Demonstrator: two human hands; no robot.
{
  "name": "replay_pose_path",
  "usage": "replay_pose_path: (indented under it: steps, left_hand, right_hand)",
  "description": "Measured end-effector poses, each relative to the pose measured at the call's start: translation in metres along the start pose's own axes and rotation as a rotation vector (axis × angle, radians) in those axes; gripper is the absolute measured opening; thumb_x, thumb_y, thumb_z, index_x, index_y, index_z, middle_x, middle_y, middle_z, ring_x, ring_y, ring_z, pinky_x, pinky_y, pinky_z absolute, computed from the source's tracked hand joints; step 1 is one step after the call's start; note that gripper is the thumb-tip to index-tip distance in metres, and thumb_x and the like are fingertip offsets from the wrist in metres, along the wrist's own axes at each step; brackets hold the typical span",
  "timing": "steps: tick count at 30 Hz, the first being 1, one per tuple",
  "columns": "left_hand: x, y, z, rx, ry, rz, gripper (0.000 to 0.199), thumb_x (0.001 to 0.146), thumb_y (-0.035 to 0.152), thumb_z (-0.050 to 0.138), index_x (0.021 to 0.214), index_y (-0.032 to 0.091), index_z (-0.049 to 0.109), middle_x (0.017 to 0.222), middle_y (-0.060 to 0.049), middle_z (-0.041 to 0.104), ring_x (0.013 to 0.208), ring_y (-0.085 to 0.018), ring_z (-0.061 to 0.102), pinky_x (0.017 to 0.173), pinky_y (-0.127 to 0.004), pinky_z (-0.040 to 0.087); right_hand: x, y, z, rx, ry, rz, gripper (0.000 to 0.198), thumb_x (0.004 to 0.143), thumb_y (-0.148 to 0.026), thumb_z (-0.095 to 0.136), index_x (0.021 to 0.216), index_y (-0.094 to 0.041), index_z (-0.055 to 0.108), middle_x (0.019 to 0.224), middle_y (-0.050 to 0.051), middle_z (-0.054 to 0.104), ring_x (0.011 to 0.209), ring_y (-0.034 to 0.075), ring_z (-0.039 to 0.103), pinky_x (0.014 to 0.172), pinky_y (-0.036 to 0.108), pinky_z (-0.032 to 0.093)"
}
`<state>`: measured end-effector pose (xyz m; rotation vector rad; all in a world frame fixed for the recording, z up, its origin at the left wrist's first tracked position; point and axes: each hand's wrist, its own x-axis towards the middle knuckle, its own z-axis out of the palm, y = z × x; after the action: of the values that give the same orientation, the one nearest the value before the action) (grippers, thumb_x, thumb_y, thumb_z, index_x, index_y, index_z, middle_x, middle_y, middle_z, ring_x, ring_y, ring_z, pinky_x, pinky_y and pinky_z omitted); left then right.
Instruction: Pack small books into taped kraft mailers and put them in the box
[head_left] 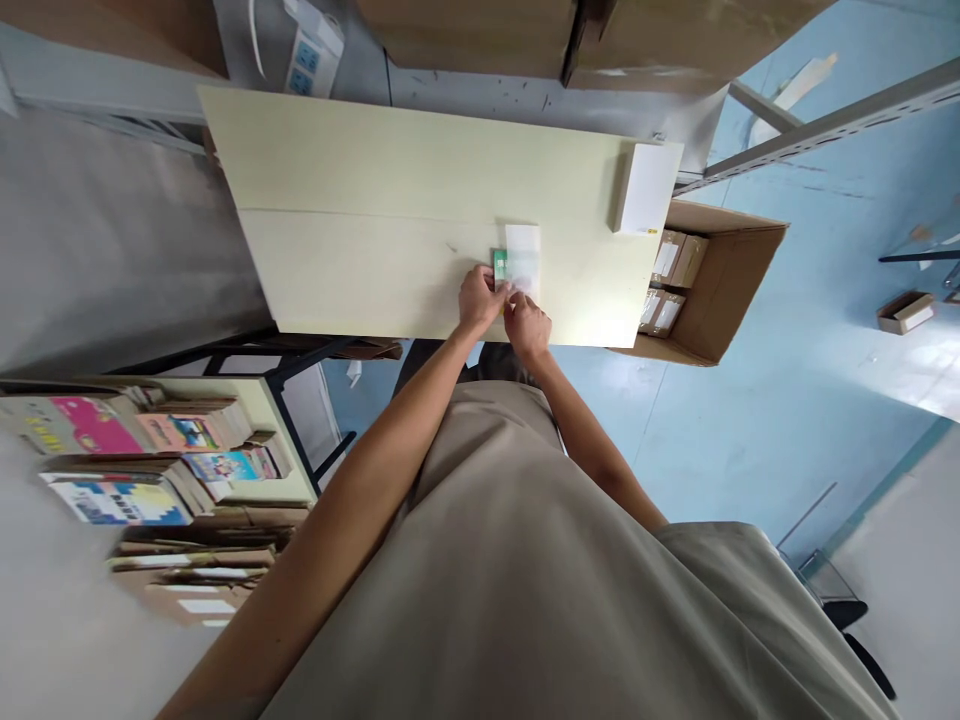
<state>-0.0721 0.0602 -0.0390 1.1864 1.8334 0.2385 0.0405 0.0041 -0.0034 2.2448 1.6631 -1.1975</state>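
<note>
My left hand is closed at the near left corner of a small flat green item with pale lettering. A whitish, see-through sheet or pouch overlaps the green item's right side and stretches away from me on the tabletop. The fingers of my right hand are pinched together at the near edge of this whitish piece. Both hands' fingertips almost meet there, with a speck of yellow between them. Exactly what each fingertip grips is partly hidden.
The pale yellow table spans the middle. A white box stands at its right end, beside an open carton holding smaller boxes. A power strip and large cartons lie beyond. Stacked books are at lower left.
</note>
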Motion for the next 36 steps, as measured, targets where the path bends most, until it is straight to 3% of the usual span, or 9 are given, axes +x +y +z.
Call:
replay_pose_path:
  steps: [11, 16, 20, 25, 29, 36]
  left_hand:
    - [-0.004, 0.013, 0.012, 0.028, 0.044, -0.084, 0.043, 0.089, 0.019, 0.098, 0.116, 0.025, 0.065, 0.126, -0.012, 0.074, 0.129, -0.034, 0.074, 0.12, -0.049, 0.059]
    - [-0.005, 0.013, 0.014, 0.01, 0.049, -0.079, 0.041, 0.091, 0.022, 0.097, 0.114, 0.023, 0.064, 0.124, -0.011, 0.074, 0.125, -0.032, 0.074, 0.12, -0.048, 0.058]
    - [-0.005, 0.011, 0.013, -0.008, 0.051, -0.073, 0.028, 0.091, 0.017, 0.088, 0.109, 0.025, 0.067, 0.116, -0.009, 0.077, 0.117, -0.032, 0.077, 0.115, -0.049, 0.06]
    - [-0.006, 0.011, 0.008, -0.052, 0.047, -0.063, 0.023, 0.092, 0.02, 0.085, 0.105, 0.025, 0.067, 0.102, -0.006, 0.079, 0.106, -0.03, 0.078, 0.109, -0.046, 0.061]
    - [-0.011, 0.01, 0.002, -0.084, 0.071, -0.056, 0.036, 0.083, 0.025, 0.095, 0.104, 0.025, 0.066, 0.11, -0.007, 0.079, 0.105, -0.028, 0.077, 0.106, -0.044, 0.061]
    - [-0.014, -0.003, -0.015, -0.194, 0.053, -0.067, 0.025, 0.086, 0.016, 0.087, 0.098, 0.026, 0.067, 0.097, -0.002, 0.08, 0.097, -0.025, 0.078, 0.101, -0.039, 0.062]
  right_hand:
    - [0.0, 0.017, -0.015, 0.062, 0.05, -0.053, 0.028, 0.121, -0.038, 0.052, 0.132, -0.022, 0.073, 0.129, 0.016, 0.083, 0.112, 0.031, 0.081, 0.1, 0.042, 0.063]
    - [0.032, 0.046, -0.034, 0.218, 0.247, -0.006, 0.028, 0.116, -0.039, 0.059, 0.136, -0.021, 0.069, 0.137, 0.02, 0.079, 0.118, 0.032, 0.078, 0.105, 0.049, 0.064]
    - [0.066, 0.06, -0.04, 0.296, 0.187, 0.026, 0.027, 0.112, -0.041, 0.069, 0.132, -0.023, 0.068, 0.125, 0.017, 0.084, 0.121, 0.034, 0.077, 0.112, 0.055, 0.063]
    - [0.082, 0.055, -0.04, 0.328, 0.131, 0.085, 0.012, 0.109, -0.032, 0.071, 0.118, -0.026, 0.071, 0.124, 0.014, 0.085, 0.12, 0.032, 0.077, 0.114, 0.056, 0.061]
    - [0.078, 0.049, -0.036, 0.354, 0.148, 0.124, 0.011, 0.108, -0.034, 0.074, 0.112, -0.024, 0.071, 0.12, 0.014, 0.086, 0.115, 0.032, 0.078, 0.111, 0.055, 0.062]
    - [0.071, 0.044, -0.022, 0.396, 0.174, 0.013, 0.017, 0.114, -0.042, 0.068, 0.109, -0.025, 0.07, 0.114, 0.011, 0.086, 0.106, 0.028, 0.079, 0.103, 0.048, 0.064]
